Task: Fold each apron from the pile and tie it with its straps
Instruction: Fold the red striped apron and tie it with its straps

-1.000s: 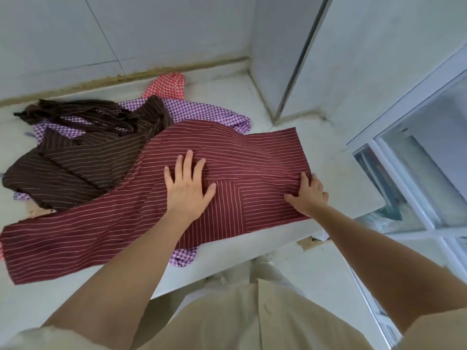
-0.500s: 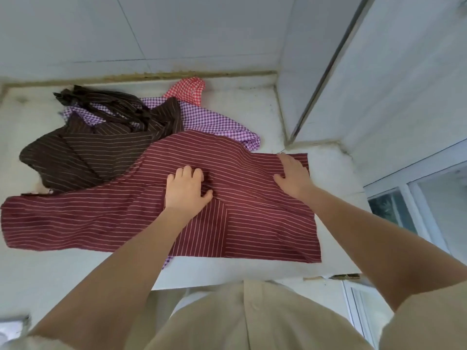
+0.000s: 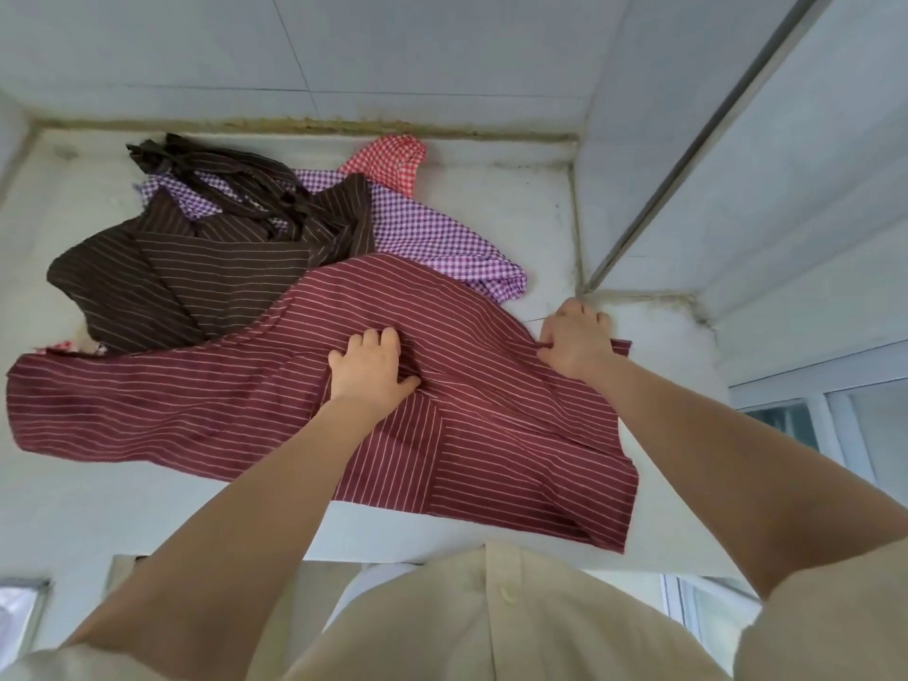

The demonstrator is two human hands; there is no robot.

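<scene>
The task looks barely begun. The maroon apron (image 3: 491,449) lies spread across the desk (image 3: 496,194), its far edge overlapping the pile, and it shows no finished fold. The left hand (image 3: 371,370) sits at its middle with fingers curled into the cloth, bunching it. The right hand (image 3: 572,342) pinches the far right edge, probably to start the first fold. Its straps are not visible, so tying is some way off. Behind it the brown apron (image 3: 196,272), the purple apron (image 3: 432,233) and the red check apron (image 3: 393,162) lie crumpled together, unfolded and untied. No tied bundle is in view, so all four seem left to do
</scene>
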